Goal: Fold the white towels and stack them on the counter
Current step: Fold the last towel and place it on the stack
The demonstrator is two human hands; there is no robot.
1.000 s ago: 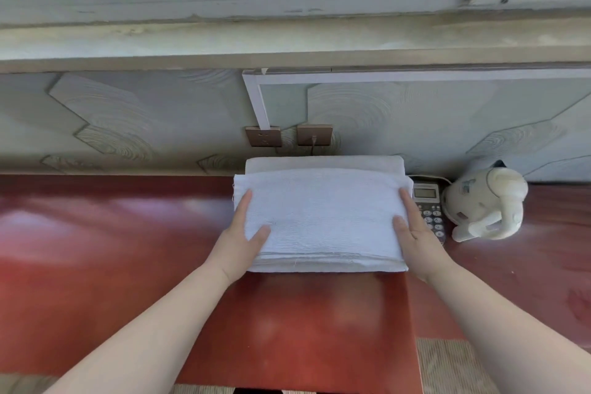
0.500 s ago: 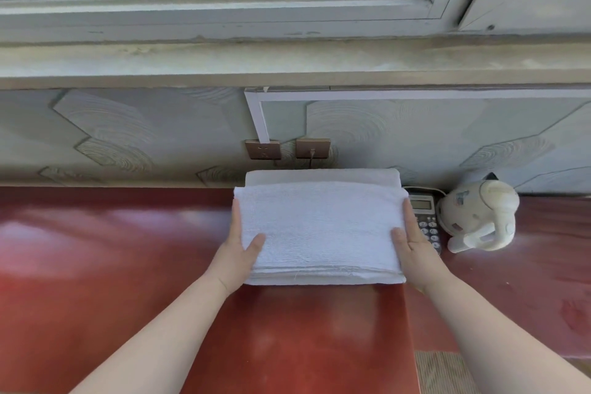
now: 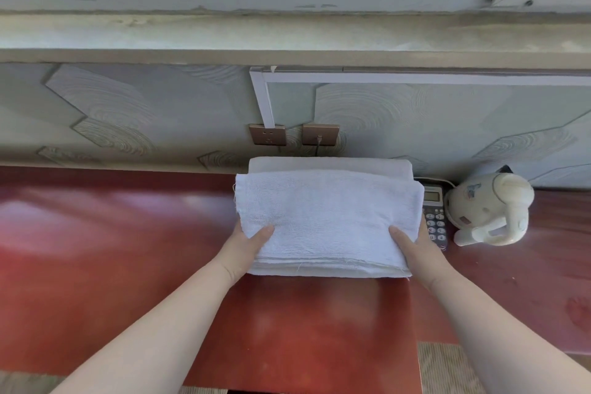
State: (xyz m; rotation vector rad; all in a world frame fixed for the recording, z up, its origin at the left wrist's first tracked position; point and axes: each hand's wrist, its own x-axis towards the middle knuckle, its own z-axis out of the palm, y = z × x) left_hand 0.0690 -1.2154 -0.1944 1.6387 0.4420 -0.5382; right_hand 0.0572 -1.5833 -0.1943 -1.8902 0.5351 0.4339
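View from a head-worn camera, looking down at a glossy red-brown tabletop that runs along a pale green patterned wall. Two bronze wall sockets sit side by side low on that wall.

Directly below the sockets, a folded white towel lies as a thick, neat rectangle with several layers showing along its near edge. A second towel, also folded, shows beyond its far edge, closer to the sockets and against the wall. Whether the nearer towel sits partly on it or just in front of it cannot be told.

Both bare hands hold the nearer towel by its ends. The left hand, below and slightly left of the sockets, has its thumb laid on top of the cloth, its fingers hidden under or behind the edge. The right hand, below and to the right of the sockets, grips the same way.

Further right of the sockets stand a keypad device with a small display, perhaps a phone, and a white electric kettle.

The folding of this towel looks finished, and it seems to be being set or squared on the pile. At least two towels are folded. No unfolded towels are in view, so how many remain cannot be judged.
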